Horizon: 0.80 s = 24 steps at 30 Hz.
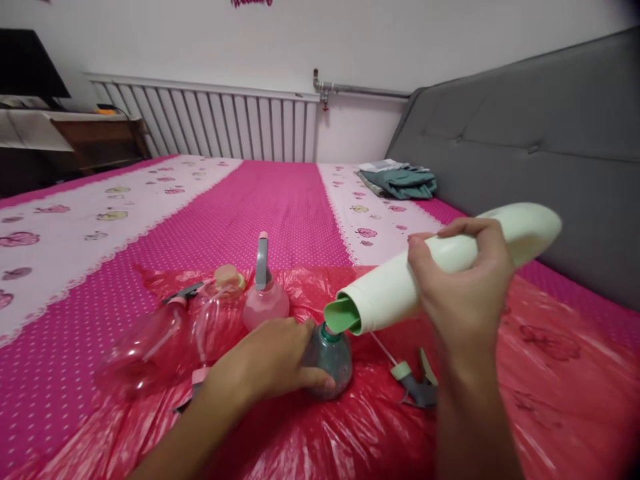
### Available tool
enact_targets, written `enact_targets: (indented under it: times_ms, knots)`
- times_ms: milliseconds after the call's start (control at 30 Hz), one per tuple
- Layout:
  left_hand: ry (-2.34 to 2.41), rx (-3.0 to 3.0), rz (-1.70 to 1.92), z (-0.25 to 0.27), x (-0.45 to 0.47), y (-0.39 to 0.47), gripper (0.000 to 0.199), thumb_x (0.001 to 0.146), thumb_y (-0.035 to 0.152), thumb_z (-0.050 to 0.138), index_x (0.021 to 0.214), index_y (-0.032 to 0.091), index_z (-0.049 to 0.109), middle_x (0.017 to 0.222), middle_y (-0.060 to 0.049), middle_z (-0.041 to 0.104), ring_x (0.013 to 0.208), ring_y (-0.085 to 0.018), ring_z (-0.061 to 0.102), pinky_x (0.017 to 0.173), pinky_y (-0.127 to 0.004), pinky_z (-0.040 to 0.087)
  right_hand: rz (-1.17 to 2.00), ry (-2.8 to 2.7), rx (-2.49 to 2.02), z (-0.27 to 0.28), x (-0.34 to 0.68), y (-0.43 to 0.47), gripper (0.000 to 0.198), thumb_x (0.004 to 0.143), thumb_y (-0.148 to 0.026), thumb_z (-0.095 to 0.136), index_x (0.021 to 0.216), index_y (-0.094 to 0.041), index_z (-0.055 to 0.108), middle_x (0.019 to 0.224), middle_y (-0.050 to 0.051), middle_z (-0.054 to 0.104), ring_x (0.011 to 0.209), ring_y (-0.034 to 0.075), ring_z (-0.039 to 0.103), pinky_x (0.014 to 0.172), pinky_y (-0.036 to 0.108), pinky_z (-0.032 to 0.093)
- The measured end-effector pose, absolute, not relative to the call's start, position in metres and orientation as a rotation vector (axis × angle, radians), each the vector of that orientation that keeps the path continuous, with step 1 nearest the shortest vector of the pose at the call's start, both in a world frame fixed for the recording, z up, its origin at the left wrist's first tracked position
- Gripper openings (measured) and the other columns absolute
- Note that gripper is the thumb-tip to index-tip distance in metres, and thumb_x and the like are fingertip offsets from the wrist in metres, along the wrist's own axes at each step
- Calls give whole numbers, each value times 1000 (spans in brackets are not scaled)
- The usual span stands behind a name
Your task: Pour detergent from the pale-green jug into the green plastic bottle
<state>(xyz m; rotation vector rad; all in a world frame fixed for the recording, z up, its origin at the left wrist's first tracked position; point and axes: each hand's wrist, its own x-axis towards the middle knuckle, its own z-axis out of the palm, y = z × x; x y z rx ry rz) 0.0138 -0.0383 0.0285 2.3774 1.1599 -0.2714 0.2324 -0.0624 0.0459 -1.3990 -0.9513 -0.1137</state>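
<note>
My left hand is wrapped round a small clear greenish spray bottle, which stands without its spray head on red plastic sheeting. Its green neck faces up. My right hand grips a long pale green plastic container, tilted down to the left. The container's open end, with a green lip, is right over the bottle's neck. Whether any liquid flows is too blurred to tell. To the right lies a grey and green spray head with a thin tube, partly behind my right forearm.
A round pink spray bottle stands beyond my left hand. Further left lie a clear pinkish bottle and another transparent bottle. The red plastic sheet covers part of a pink bed. Folded clothes rest near the grey headboard.
</note>
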Motion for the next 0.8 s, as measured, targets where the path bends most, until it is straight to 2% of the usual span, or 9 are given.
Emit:
enact_targets:
  times_ms: [200,367,567,800]
  knots:
    - [1160,2392,-245,25,12,-36,57,81,60,72,116,15,68,102,-14,74,90,-33,70,71,-38,46,-50,-960,-1432,43,232,-60,45,75,-49,67,101,-14,56,96,1,61,79,7,59,73,19,48]
    - [1171,2377,-251,25,13,-36,56,80,58,71,115,15,68,104,-15,74,93,-36,70,75,-42,47,-23,-957,-1418,41,231,-61,43,80,-51,64,98,-13,60,103,2,62,90,8,60,83,20,47]
    - [1154,2338,-214,26,12,-36,52,79,52,72,117,16,67,106,-15,74,93,-33,69,76,-40,47,-12,-876,-1473,38,234,-59,35,78,-45,64,95,-15,67,96,1,62,84,7,56,89,21,45]
    - [1149,2302,-216,26,11,-36,49,79,47,72,118,18,67,107,-14,74,93,-33,70,78,-41,48,13,-829,-1523,38,234,-57,44,74,-52,64,94,-13,64,96,1,61,78,7,56,72,18,41]
